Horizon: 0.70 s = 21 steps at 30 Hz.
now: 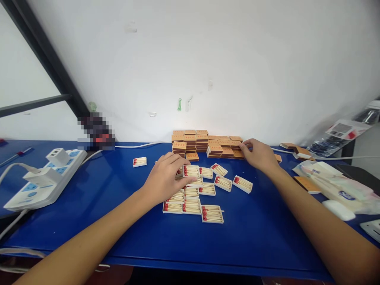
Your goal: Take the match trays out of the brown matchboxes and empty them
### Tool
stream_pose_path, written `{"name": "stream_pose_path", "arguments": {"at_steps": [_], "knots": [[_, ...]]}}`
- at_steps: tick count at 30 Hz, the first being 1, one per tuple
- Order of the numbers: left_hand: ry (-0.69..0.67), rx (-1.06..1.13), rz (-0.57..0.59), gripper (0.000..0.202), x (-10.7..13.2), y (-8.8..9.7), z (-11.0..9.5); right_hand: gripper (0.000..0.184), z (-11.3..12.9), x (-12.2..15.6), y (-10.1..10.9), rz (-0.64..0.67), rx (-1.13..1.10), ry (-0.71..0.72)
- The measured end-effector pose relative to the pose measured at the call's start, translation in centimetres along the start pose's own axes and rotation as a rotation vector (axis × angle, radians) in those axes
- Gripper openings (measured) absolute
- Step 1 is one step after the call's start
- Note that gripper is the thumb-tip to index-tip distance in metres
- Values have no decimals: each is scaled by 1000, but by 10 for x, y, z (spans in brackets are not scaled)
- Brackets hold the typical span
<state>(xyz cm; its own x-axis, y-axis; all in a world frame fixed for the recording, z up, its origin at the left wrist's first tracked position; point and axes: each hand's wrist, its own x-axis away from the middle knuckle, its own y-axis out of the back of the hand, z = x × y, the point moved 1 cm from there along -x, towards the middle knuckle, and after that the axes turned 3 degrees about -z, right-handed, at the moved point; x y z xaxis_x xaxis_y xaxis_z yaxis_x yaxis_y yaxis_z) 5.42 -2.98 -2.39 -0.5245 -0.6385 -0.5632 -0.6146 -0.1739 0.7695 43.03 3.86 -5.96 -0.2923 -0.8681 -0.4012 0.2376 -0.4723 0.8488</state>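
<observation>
Matches [191, 171] should spill least if the left hand [168, 176], gripping a tray [199, 171] among others on the surface [133, 237], holds it level; the right hand [255, 152] meets stacked boxes [225, 143], its grip unclear.

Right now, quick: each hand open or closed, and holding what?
Left hand: closed on a match tray.
Right hand: fingertips at the orange matchboxes; whether gripping one cannot be told.

Match trays [172, 208] partly hidden by left hand [166, 174], box labels [215, 147] illegibly small, dark object [97, 130] pixelated, white device [372, 228] cropped at right edge, both forearms [92, 227] cut off at lower edge.
</observation>
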Motion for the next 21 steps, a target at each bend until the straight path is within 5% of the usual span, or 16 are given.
{"name": "stream_pose_path", "arguments": {"at_steps": [15, 21], "knots": [[-11, 6, -2, 36, -1, 2, 0, 53, -9, -12, -16, 1, 61, 191], [-35, -14, -16, 35, 0, 1, 0, 53, -17, -18, 0, 26, 157, 151]]}}
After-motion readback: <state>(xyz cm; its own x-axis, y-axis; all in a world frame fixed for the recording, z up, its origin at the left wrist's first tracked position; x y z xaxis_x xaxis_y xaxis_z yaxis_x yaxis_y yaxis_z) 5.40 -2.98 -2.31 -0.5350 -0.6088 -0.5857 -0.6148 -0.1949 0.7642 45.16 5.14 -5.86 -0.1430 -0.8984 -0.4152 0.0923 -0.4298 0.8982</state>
